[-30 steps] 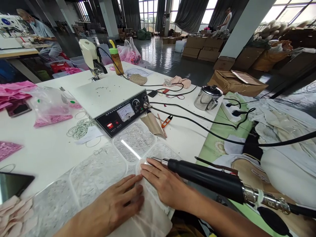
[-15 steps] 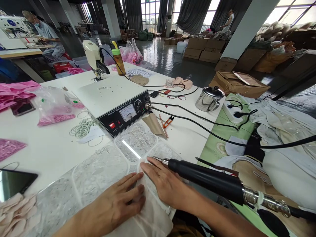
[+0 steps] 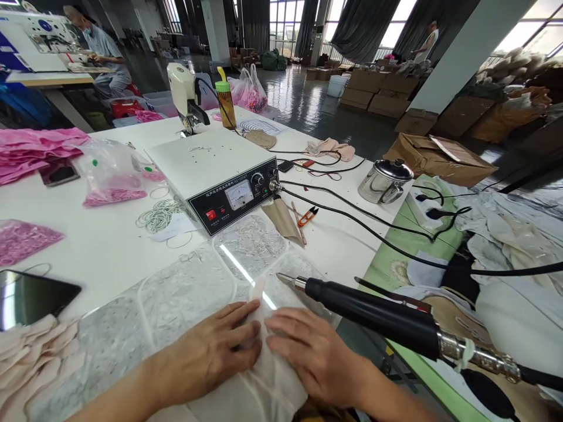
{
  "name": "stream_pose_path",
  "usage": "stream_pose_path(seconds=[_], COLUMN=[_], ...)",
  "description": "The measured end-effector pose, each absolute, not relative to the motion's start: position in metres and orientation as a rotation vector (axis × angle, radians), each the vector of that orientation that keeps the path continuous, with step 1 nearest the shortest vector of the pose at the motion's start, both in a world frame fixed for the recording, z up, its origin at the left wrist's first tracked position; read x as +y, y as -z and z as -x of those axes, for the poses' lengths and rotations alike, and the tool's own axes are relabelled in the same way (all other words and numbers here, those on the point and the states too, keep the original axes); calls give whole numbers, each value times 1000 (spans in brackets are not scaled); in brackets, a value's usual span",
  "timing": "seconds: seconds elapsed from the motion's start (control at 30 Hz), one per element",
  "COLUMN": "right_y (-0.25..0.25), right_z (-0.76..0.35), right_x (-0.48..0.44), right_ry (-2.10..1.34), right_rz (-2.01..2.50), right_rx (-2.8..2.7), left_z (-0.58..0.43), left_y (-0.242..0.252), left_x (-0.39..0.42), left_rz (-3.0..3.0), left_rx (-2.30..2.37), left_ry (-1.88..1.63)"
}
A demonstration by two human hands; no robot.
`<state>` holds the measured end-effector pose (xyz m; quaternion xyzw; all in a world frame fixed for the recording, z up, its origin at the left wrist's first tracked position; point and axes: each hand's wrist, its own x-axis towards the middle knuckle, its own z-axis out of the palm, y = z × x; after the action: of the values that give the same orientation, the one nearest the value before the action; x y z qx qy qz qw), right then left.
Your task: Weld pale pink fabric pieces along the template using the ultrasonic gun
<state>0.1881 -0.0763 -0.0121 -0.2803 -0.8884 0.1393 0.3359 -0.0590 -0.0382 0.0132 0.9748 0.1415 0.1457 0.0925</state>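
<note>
A pale beige piece of thin fabric point(image 3: 275, 381) lies near the table's front edge, with a narrow folded tip pointing away from me. My left hand point(image 3: 215, 346) presses on its left side, fingers bent and close together over the cloth. On the opposite side my right hand point(image 3: 314, 354) has its fingers curled at the fabric, thumb hidden. Under the cloth is a clear patterned mat point(image 3: 180, 293). A black pen-shaped tool with a metal tip point(image 3: 369, 310) lies just beyond my right hand, which does not touch it.
A control box with a dial point(image 3: 240, 190) stands ahead, cabled to the tool. Orange snips point(image 3: 308, 217) and a steel mug point(image 3: 386, 181) are to its right. Pink bags point(image 3: 112, 176), a phone point(image 3: 35, 299) and beige fabric pieces point(image 3: 39, 363) lie left. A person sits at a sewing machine.
My right hand has drawn back toward me from beside the tool's tip, uncovering the fabric's folded tip. My left hand stays on the cloth. The view has shifted slightly.
</note>
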Motion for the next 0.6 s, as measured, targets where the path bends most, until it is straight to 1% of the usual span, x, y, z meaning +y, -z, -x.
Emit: stream_pose_path(seconds=[0.2, 0.43, 0.6], right_y=[12, 13, 14], right_z=[-189, -189, -188], right_x=[-99, -99, -98], right_ry=[-316, -230, -257], right_rz=[718, 713, 731], right_rx=[-2302, -2302, -2310], left_z=[60, 56, 62], left_y=[-13, -18, -14], left_x=[-38, -38, -37], left_rz=[-2897, -2913, -2910], left_rx=[422, 432, 439], left_ry=[-387, -333, -264])
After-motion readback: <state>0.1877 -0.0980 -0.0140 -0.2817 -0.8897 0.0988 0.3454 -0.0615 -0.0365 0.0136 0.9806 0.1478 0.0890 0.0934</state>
